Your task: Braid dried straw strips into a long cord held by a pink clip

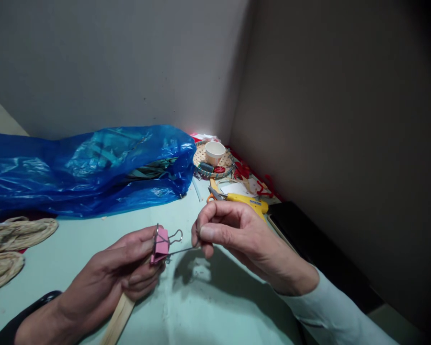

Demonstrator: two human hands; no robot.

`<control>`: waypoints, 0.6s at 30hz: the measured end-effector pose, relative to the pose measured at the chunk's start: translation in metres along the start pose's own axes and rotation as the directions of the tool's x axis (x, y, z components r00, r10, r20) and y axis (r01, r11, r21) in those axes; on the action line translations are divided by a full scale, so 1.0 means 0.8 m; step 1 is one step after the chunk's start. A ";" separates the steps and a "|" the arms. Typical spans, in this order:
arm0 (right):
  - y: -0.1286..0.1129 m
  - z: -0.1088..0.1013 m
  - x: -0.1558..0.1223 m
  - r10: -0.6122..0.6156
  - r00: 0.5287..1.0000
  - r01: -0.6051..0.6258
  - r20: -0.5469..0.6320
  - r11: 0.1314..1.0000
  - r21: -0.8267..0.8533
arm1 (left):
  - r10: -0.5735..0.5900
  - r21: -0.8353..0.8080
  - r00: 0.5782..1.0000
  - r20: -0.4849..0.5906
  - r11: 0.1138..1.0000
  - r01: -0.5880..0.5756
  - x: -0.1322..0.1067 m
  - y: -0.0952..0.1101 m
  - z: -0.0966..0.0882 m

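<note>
One hand, the left hand point(118, 268), is closed around a pale flat strip point(118, 318) and a pink clip point(161, 245), up over the pale green table point(75, 239). A dark string point(181, 250) runs from the clip to the right hand point(237, 232). The right hand's thumb and finger are shut tight on it, it seems, but the tips hide the end. If the right hand pulls too hard, the string could snap or drag the clip off. If the left hand goes soft, the strip could twist.

Now count from the left: two straw-coloured braids point(39, 231), one big blue bag point(86, 167), one strip, one clip, one string, one round basket point(200, 152) with one white cup point(214, 154) in it, and one yellow tool point(249, 200) just behind the right hand.
</note>
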State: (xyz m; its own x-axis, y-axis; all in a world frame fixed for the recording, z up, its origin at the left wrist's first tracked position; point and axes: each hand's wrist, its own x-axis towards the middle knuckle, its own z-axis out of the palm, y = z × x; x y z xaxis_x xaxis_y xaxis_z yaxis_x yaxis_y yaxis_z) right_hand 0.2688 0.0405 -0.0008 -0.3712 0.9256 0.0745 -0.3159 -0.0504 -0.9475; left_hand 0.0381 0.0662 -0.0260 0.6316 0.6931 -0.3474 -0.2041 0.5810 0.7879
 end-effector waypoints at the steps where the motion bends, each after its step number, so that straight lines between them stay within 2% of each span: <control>1: -0.001 -0.002 0.000 0.002 1.000 -0.002 -0.011 1.000 -0.007 | 0.013 -0.017 1.000 -0.007 1.000 -0.013 0.000 0.000 0.000; 7: -0.005 -0.008 -0.004 0.039 0.999 -0.039 0.008 0.998 -0.059 | 0.101 -0.139 0.992 -0.079 0.984 -0.111 0.002 0.005 0.005; 14: 0.005 0.005 -0.003 0.004 0.998 -0.007 0.056 0.999 0.048 | 0.143 -0.161 0.979 -0.143 0.973 -0.165 0.003 0.000 0.007; 18: 0.015 0.010 0.004 0.075 0.997 -0.074 -0.024 0.996 0.057 | 0.161 -0.129 0.979 -0.127 0.976 -0.177 0.004 -0.002 0.009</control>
State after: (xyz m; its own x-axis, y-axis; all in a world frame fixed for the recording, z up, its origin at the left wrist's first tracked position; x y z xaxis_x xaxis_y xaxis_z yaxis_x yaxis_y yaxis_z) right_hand 0.2565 0.0400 -0.0094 -0.3726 0.9280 -0.0048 -0.3371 -0.1401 -0.9310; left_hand 0.0458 0.0641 -0.0244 0.4905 0.8261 -0.2774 -0.4074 0.4988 0.7650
